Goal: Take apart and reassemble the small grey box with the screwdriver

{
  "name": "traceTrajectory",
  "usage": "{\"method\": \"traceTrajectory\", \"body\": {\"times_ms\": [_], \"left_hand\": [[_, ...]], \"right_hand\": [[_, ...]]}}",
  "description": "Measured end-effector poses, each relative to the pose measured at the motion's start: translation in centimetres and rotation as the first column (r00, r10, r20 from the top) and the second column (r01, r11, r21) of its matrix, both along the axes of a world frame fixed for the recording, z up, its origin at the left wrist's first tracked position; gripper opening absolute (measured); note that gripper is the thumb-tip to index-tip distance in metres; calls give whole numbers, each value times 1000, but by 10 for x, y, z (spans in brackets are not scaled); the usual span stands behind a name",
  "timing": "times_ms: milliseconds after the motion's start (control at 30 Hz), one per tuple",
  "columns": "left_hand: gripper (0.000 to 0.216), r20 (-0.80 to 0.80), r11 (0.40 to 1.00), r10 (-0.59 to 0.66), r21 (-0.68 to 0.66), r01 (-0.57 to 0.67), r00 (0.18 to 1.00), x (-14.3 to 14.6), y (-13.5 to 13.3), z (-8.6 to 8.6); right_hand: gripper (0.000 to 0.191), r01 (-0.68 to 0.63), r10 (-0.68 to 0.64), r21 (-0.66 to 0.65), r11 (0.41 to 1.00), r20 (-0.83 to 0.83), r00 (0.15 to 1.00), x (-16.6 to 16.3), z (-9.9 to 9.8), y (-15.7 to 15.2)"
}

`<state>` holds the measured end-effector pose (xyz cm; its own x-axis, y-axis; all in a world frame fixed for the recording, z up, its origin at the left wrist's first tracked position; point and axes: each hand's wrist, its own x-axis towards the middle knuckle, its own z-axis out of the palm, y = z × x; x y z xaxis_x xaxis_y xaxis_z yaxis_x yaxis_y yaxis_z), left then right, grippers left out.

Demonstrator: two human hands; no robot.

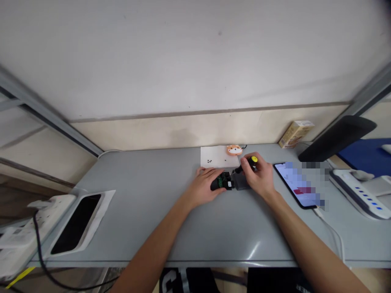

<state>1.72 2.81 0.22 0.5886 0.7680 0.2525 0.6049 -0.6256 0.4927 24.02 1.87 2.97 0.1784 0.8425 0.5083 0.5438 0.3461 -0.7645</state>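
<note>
My left hand [205,186] is closed around a small black device [227,184] whose green circuit board [220,181] lies exposed; what kind of device it is I cannot tell. In my right hand [259,175] is a screwdriver [247,164] with a black handle and a yellow end cap. Its shaft slants down to the left, and the tip is at the device's upper right part; whether it touches is too small to see. A dark grey flat piece [242,182] lies under my right hand, just right of the device.
Behind my hands, a white paper [215,152] bears several tiny dark screws [209,161] and an orange animal-faced case [234,150]. A lit phone [296,185] with a cable and a power strip [360,193] are on the right. Another phone [76,223] lies left.
</note>
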Motion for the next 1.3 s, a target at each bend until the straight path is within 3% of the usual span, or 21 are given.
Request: {"method": "traceTrajectory", "body": {"times_ms": [433,600,733,800,1300], "left_hand": [[48,-18,1000,19,-6,-19,1000,2,0,0],[35,-16,1000,-5,-1,5,1000,2,-1,3],[29,-12,1000,9,-6,-9,1000,1,0,2],[32,-15,1000,10,-14,-10,1000,1,0,0],[35,-8,1000,10,-12,-10,1000,1,1,-1]], "right_hand": [[27,-20,20,3,1000,62,998,-3,0,0],[28,-171,177,-50,984,165,970,-9,1,2],[25,-61,47,128,990,113,992,-7,1,1],[25,-4,-8,155,988,71,997,-3,1,2],[27,20,-24,82,996,54,998,6,-2,3]]}}
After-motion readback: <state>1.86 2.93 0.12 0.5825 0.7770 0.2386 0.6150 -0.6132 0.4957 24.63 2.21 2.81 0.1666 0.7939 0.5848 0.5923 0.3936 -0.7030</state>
